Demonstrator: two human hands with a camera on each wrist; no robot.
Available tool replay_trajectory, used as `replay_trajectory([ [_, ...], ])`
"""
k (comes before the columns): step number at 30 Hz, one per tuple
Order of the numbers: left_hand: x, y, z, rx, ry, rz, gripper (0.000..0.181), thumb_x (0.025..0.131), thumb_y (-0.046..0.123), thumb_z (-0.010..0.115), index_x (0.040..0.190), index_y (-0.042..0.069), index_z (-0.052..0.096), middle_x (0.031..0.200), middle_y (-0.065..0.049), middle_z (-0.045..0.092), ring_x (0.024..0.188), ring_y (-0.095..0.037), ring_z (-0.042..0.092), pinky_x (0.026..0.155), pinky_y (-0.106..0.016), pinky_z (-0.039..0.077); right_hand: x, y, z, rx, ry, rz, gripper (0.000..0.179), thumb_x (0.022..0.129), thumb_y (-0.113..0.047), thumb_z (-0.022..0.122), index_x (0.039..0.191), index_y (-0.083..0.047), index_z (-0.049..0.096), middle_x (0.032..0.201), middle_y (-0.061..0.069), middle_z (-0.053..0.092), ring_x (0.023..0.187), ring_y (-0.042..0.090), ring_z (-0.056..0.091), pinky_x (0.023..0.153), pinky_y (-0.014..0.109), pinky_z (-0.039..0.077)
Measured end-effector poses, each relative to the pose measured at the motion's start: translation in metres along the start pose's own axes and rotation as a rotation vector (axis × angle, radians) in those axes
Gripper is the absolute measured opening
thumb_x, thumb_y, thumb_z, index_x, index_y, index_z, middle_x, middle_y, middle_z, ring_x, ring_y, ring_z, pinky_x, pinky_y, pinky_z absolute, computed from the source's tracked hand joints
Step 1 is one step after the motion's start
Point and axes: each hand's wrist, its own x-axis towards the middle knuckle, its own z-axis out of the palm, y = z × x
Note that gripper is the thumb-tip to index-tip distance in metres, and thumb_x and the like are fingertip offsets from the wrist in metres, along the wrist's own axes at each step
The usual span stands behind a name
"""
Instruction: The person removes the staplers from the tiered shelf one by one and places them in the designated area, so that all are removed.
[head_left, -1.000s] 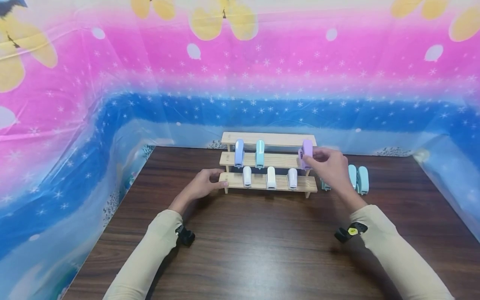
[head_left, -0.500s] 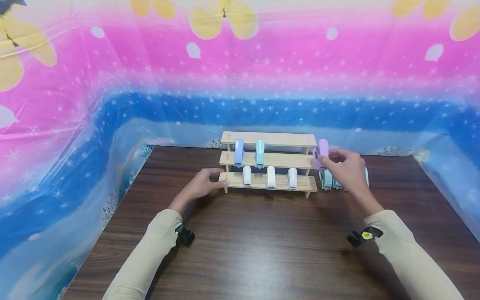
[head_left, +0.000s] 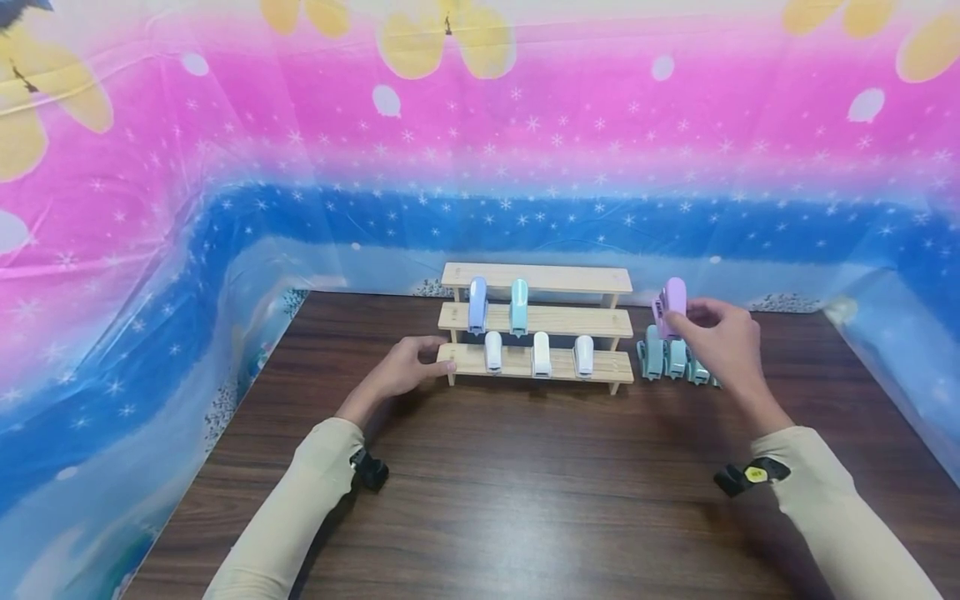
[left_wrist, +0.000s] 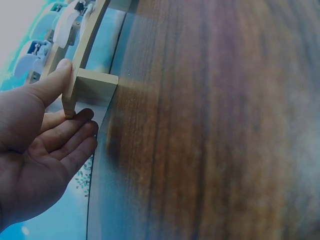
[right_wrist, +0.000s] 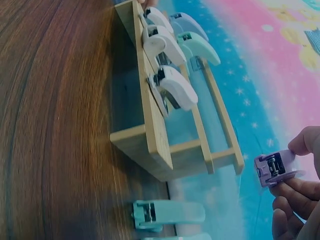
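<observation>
My right hand [head_left: 723,346] pinches a purple hole punch [head_left: 672,307] between thumb and fingers, raised beyond the right end of the tiered wooden rack [head_left: 577,277]. In the right wrist view the metal mechanism of the purple punch shows at its front. My left hand [head_left: 405,367] grips the left end of the rack's lowest step, the thumb [left_wrist: 62,70] on top and the fingers below. Three whitish hole punches [head_left: 541,354] stand along that step. On the middle step stand a blue punch [head_left: 477,305] and a mint one [head_left: 519,307].
Several teal hole punches [head_left: 653,353] stand in a row on the brown table [head_left: 510,483], right of the rack, partly hidden by my right hand. A patterned pink and blue cloth [head_left: 480,167] hangs behind the table.
My right hand has carried the purple punch rightward off the right end of the middle step, uncovering some teal punches. The left hand has stayed at the rack.
</observation>
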Motion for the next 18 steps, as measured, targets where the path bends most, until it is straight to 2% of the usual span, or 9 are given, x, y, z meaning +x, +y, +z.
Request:
replay_trajectory([
  [9, 0.0, 0.0, 0.0, -0.005, 0.0, 0.005, 0.058, 0.097, 0.031, 0.073, 0.143, -0.001, 0.056, 0.145, -0.022, 0.057, 0.14, -0.036, 0.048, 0.115, -0.053, 0.039, 0.003, 0.012, -0.014, -0.024, 0.026, 0.024, 0.064, 0.093, -0.054, 0.068, 0.13, -0.001, 0.068, 0.119, 0.022, 0.072, 0.099, 0.026, 0.062, 0.067, 0.022, 0.047],
  [18, 0.0, 0.001, 0.0, -0.006, -0.005, 0.003, 0.057, 0.097, 0.03, 0.073, 0.143, 0.0, 0.056, 0.145, -0.021, 0.056, 0.139, -0.035, 0.048, 0.114, -0.053, 0.039, 0.006, 0.033, -0.029, -0.039, 0.054, 0.069, 0.07, 0.093, -0.057, 0.066, 0.135, -0.001, 0.065, 0.127, 0.024, 0.068, 0.113, 0.031, 0.059, 0.081, 0.032, 0.043],
])
